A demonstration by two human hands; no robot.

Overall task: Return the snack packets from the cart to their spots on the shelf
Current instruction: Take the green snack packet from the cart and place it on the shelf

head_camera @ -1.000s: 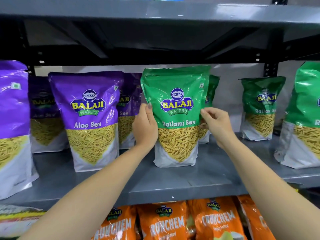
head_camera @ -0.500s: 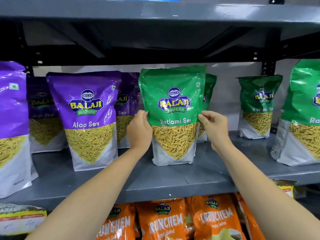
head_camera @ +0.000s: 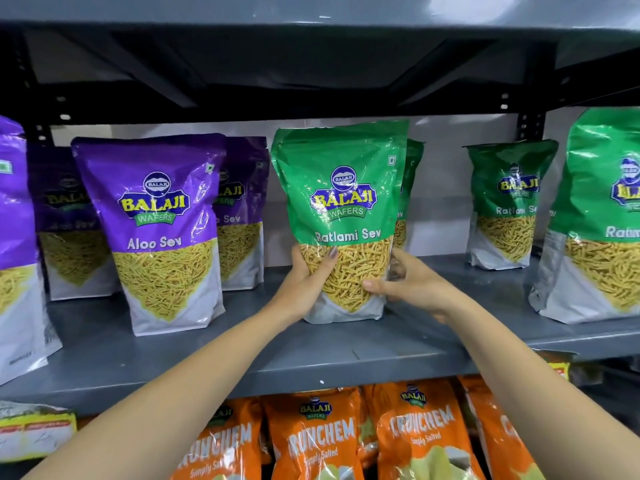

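Green Ratlami Sev packet [head_camera: 341, 216] held upright in 2 hands on the grey shelf [head_camera: 242, 344].

The packet stands near the middle of the shelf, its base on or just at the shelf surface; which, the view does not settle. The left hand [head_camera: 306, 282] clasps its lower left edge, thumb across the clear window, and the right hand [head_camera: 410, 285] clasps the lower right edge, thumb on the front and fingers curled behind. Just behind it stands a second green packet [head_camera: 410, 188], mostly hidden. To its left stands a purple Aloo Sev packet [head_camera: 162, 233], with more purple ones behind and beside it. To its right, well apart, stand 2 more green packets [head_camera: 509, 202]. On the level below, orange Crunchem packets [head_camera: 415, 434] stand in a row.
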